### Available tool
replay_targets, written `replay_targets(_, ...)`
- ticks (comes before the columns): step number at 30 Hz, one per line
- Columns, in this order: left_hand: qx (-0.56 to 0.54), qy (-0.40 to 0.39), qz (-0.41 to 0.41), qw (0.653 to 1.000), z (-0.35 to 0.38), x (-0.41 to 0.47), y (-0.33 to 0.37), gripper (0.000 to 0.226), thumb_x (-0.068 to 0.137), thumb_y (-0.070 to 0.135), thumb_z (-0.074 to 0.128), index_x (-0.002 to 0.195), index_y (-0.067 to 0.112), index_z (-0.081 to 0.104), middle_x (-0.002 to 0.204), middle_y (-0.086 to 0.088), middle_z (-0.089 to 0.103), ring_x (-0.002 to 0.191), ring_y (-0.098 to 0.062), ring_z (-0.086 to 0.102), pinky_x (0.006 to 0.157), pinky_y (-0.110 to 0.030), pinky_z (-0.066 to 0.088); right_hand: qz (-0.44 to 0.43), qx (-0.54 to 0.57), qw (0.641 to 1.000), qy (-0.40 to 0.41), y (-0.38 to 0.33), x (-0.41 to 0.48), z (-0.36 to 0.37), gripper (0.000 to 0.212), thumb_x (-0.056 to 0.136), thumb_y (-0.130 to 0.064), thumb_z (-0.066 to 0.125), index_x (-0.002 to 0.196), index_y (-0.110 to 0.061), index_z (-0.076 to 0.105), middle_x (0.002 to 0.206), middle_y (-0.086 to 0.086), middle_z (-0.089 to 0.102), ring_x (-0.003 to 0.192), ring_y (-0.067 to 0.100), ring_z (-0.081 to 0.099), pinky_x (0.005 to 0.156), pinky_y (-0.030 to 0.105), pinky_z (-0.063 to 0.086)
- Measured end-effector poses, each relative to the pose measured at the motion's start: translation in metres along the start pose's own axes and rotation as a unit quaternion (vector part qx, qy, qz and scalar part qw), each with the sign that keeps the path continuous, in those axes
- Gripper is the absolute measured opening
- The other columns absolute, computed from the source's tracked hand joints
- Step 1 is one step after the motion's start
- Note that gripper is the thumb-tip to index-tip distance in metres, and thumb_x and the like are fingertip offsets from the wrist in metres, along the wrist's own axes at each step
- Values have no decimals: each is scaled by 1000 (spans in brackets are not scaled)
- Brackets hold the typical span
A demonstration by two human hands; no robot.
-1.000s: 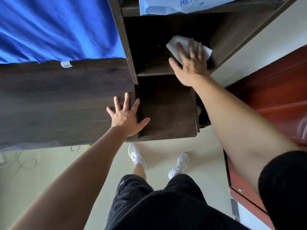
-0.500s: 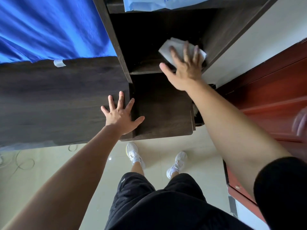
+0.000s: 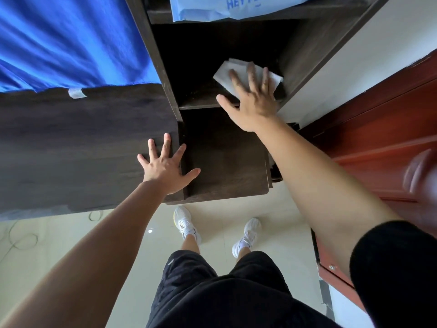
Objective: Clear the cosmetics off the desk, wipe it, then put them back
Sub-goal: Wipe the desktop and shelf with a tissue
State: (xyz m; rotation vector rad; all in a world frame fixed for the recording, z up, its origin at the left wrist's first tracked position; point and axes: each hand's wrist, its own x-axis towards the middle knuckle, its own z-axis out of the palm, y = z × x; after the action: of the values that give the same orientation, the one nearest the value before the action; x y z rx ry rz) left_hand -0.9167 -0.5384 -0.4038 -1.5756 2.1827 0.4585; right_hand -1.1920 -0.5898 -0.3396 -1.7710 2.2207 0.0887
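Observation:
My right hand (image 3: 251, 100) presses a white wipe (image 3: 233, 72) flat against the dark wooden shelf (image 3: 196, 100) at the back of the desk, fingers straight and spread over it. My left hand (image 3: 166, 166) rests palm down with fingers splayed on the dark wooden desk top (image 3: 71, 143), at the edge of the lower desk section (image 3: 227, 157). No cosmetics show anywhere in view.
A blue cloth (image 3: 66, 39) hangs over the desk's back left. A light blue bag (image 3: 236, 7) sits on the shelf above. A red-brown wooden door (image 3: 383, 129) stands to the right. Cables (image 3: 21, 240) lie on the tiled floor at left.
My right hand has slid the wipe a little to the right along the shelf. My left hand stays planted on the desk top.

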Motion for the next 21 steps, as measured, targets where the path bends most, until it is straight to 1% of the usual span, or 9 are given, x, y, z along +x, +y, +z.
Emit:
replay_targets(2,-3,-2,1,1000,0,0,-1,101,63,97,3,152,50,7,163,5,-19,148,-43,-11,110,-72,12,37,30,999,-1,14,20,-14,84,86,-85,14,158,-43,7,168,9,-8,152,42,-11,123,57,-1)
replay_targets(3,-4,-2,2,1000,0,0,0,101,63,97,4,152,50,7,163,5,-19,148,-43,-12,110,-72,12,42,29,999,-5,17,28,-20,86,85,-85,15,158,-41,9,168,12,-7,152,43,-9,123,58,0)
replay_targets(5,-2,0,4,1000,0,0,0,100,64,97,6,152,50,7,163,5,-19,148,-43,-12,110,-72,12,49,14,999,-9,15,35,-23,90,84,-86,14,159,-37,9,167,16,-7,151,45,-9,122,59,-2)
replay_targets(8,-1,1,5,1000,0,-2,1,99,66,97,8,152,49,6,163,4,-20,148,-43,-12,110,-73,12,58,-13,998,36,-5,17,-13,90,85,-85,11,159,-34,16,166,20,-4,150,47,-10,119,59,-6)
replay_targets(10,-3,-1,7,1000,-2,-2,0,99,66,97,8,152,49,7,163,4,-20,148,-43,-12,110,-73,11,51,-2,998,48,-15,-6,-1,88,87,-84,13,159,-33,14,166,22,0,150,49,-5,120,60,-2)
replay_targets(12,-6,-3,9,1000,-4,-3,1,98,66,96,8,152,49,7,163,3,-19,148,-43,-13,111,-73,11,47,-2,998,43,-13,-20,9,89,87,-84,16,160,-34,10,166,20,0,150,49,-3,120,59,4)
replay_targets(14,-5,-1,12,1000,-5,-4,1,97,68,95,10,153,48,7,163,3,-19,148,-43,-13,111,-73,10,58,12,998,32,-3,-10,5,89,85,-88,13,159,-38,8,167,18,-3,150,49,-6,120,59,1)
replay_targets(17,-4,-6,13,1000,-7,-4,1,94,71,95,14,153,49,7,163,3,-19,149,-43,-13,112,-73,10,76,53,995,23,9,25,-12,90,80,-91,12,157,-44,10,168,15,-5,152,44,-9,121,58,-1)
replay_targets(21,0,-3,12,1000,-6,-4,1,94,72,94,14,153,48,6,164,2,-20,149,-43,-14,112,-73,8,89,47,994,31,-5,39,-13,93,81,-90,15,159,-40,9,167,15,-8,150,45,-14,120,58,-8)
